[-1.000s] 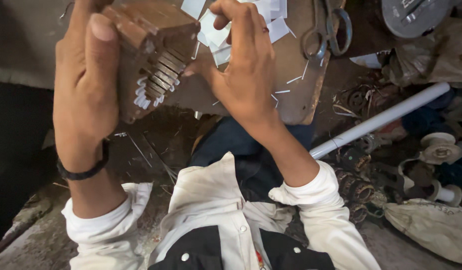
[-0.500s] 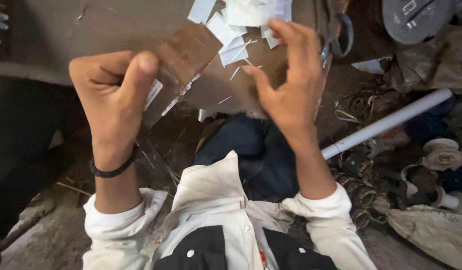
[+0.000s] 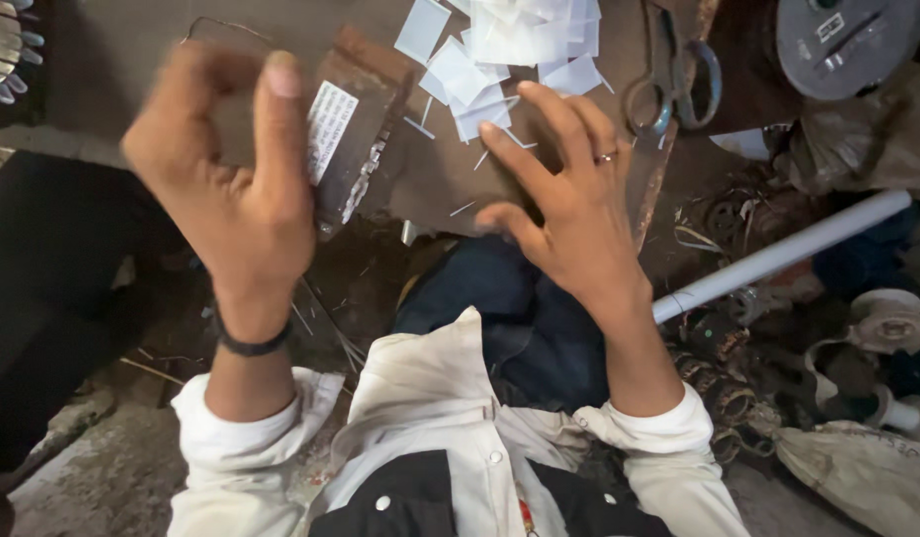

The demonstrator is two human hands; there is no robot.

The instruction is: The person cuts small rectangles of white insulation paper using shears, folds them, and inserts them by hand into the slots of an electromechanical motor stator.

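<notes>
My left hand (image 3: 231, 189) grips a rusty brown metal block (image 3: 356, 124) with a white label and a stack of thin plates on its side, held up over the dark work board (image 3: 132, 60). My right hand (image 3: 569, 209) hovers to the right of the block with its fingers spread and holds nothing. A ring sits on one finger. Several white paper slips (image 3: 500, 50) lie on the board just beyond the right hand.
Rusty scissors (image 3: 674, 80) lie at the board's right edge. A white pipe (image 3: 778, 259) slants across the floor on the right, among wire coils, spools (image 3: 893, 323) and a cloth bag (image 3: 858, 472). A round grey metal part (image 3: 848, 45) sits top right.
The right hand has let go of the block and opened. The left hand has turned the block so its labelled side shows, and both hands sit lower in view.
</notes>
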